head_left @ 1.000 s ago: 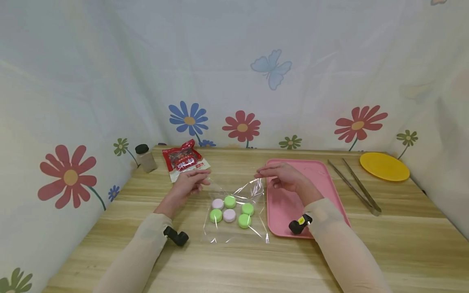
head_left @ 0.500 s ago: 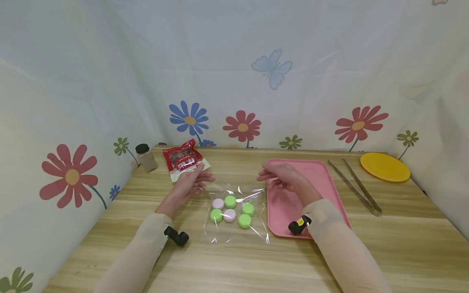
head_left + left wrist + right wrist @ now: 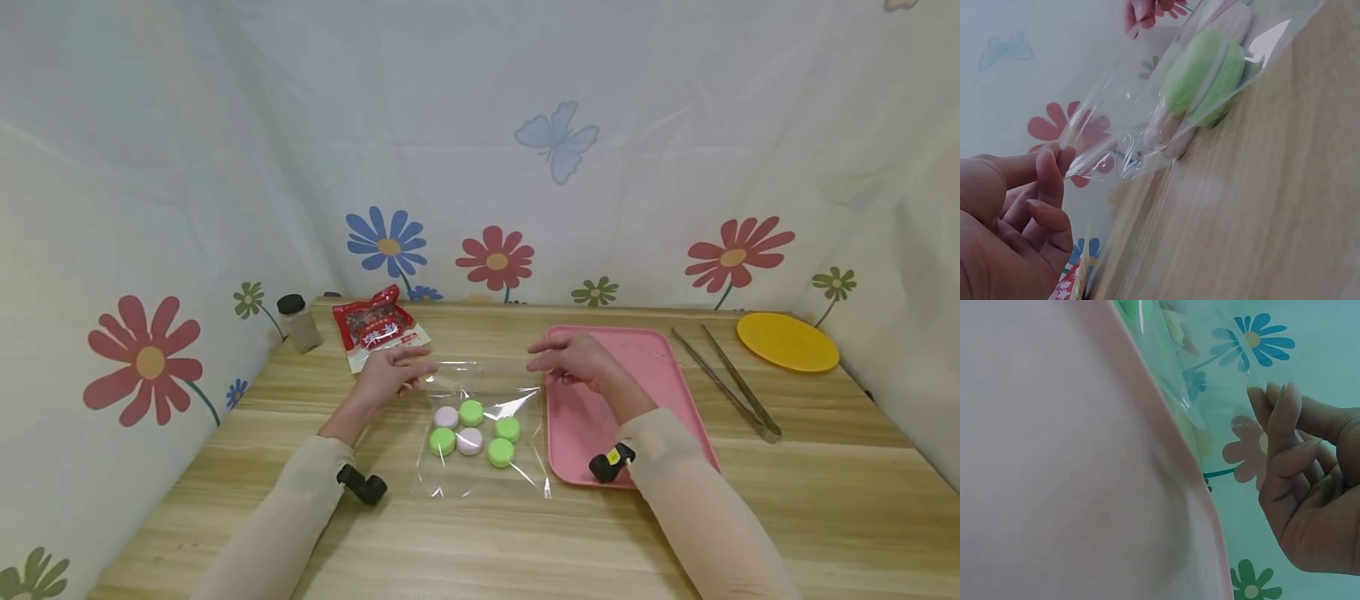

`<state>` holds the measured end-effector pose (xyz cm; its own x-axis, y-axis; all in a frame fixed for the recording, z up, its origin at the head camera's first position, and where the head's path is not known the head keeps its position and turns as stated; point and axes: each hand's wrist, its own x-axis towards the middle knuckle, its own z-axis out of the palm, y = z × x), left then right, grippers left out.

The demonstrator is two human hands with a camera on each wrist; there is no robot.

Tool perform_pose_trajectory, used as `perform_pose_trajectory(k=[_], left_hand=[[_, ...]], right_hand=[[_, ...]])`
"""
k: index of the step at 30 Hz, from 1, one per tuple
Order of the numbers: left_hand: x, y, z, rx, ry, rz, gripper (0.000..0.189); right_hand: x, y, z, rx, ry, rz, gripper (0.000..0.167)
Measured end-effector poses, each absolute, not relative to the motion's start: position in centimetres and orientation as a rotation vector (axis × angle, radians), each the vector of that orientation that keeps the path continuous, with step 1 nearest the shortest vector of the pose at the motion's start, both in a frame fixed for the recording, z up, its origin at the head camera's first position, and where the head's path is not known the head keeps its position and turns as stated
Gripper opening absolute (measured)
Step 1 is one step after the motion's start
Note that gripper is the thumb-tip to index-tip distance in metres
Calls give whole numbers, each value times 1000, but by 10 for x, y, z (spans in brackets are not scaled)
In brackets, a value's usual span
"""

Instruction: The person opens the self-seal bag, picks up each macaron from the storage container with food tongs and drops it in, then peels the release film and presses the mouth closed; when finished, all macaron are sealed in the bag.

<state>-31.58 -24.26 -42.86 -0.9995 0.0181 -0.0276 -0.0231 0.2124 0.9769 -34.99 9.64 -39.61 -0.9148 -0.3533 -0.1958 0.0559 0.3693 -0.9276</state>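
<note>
A clear plastic bag [image 3: 480,483] lies on the wooden table with several green and pale lilac macarons [image 3: 501,452] inside. At the left corner of its far edge, my left hand [image 3: 388,375] pinches the film between thumb and forefinger, as the left wrist view shows. My right hand [image 3: 581,362] pinches the opposite corner over the pink tray, its other fingers loosely curled in the right wrist view. The far end of the bag [image 3: 1125,119] is raised and stretched between both hands, while the macarons stay low on the table side.
The pink tray [image 3: 585,450] lies right beside the bag. Metal tongs [image 3: 727,383] and a yellow plate [image 3: 787,342] are farther right. Behind my left hand are a red snack packet [image 3: 378,325] and a jar with a black lid [image 3: 300,325]. A flowered curtain [image 3: 450,167] hangs behind.
Half a second ago the fingers of both hands were spread more loosely near the bag's far corners. Now they pinch those corners, and the far edge looks straighter. The macarons have stayed put.
</note>
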Motion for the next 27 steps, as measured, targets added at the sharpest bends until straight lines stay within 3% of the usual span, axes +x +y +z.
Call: perform_pose_trajectory(k=[12,27], left_hand=[[-309,-237,-422,-65,2589,1782,35],[-299,-225,-417,-145,2759,1765,16]], right_hand=[[-343,90,-393,-223,2501,-1385,18],[-340,89,-391,-270,2561,-1383,13]])
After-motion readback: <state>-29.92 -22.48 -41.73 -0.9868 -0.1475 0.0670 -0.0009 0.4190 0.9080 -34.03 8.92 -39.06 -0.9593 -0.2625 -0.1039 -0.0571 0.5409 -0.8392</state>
